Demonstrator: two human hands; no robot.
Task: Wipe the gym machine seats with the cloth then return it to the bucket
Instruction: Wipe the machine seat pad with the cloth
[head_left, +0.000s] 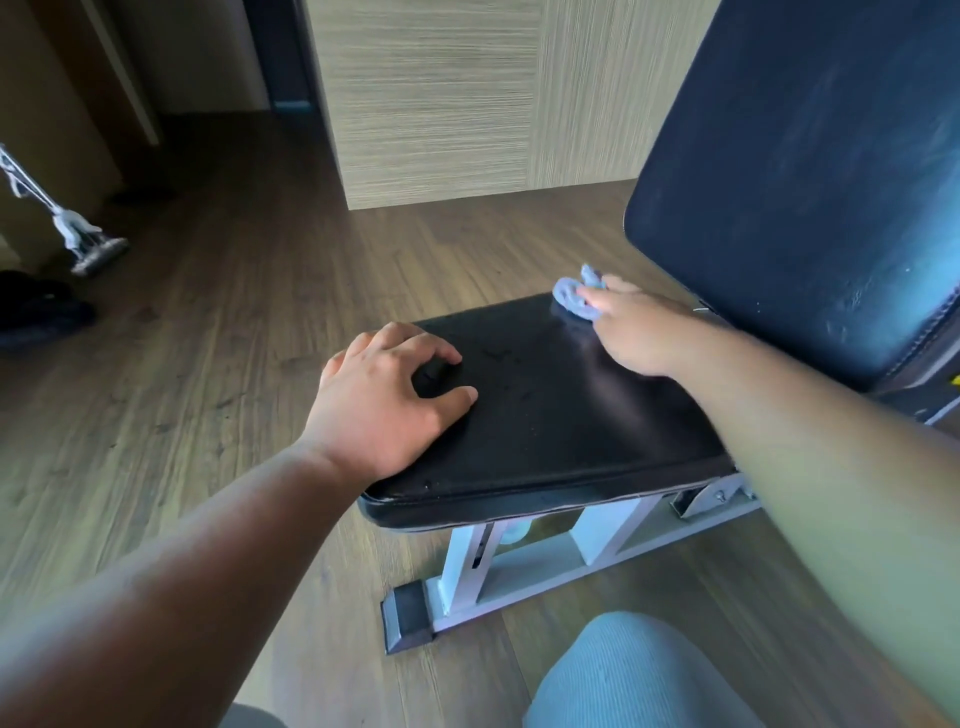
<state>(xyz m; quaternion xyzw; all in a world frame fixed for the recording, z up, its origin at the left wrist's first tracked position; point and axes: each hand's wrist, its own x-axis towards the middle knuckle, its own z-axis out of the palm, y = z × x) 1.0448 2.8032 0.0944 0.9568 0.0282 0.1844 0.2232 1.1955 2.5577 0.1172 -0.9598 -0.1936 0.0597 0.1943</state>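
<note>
A black padded gym seat (561, 415) on a white metal frame (524, 571) fills the middle of the head view. My right hand (631, 330) grips a bunched blue-grey cloth (571, 293) and presses it on the seat's far corner, just below the backrest. My left hand (389, 400) rests on the seat's near left part, fingertips and thumb touching the pad, fingers loosely bent and holding nothing. The bucket is not in view.
The black upright backrest (800, 171) rises at the right. A wood-grain panel wall (441, 98) stands behind the seat. A mop (78, 234) leans at the far left beside a dark heap (36, 312). My knee (623, 680) is at the bottom.
</note>
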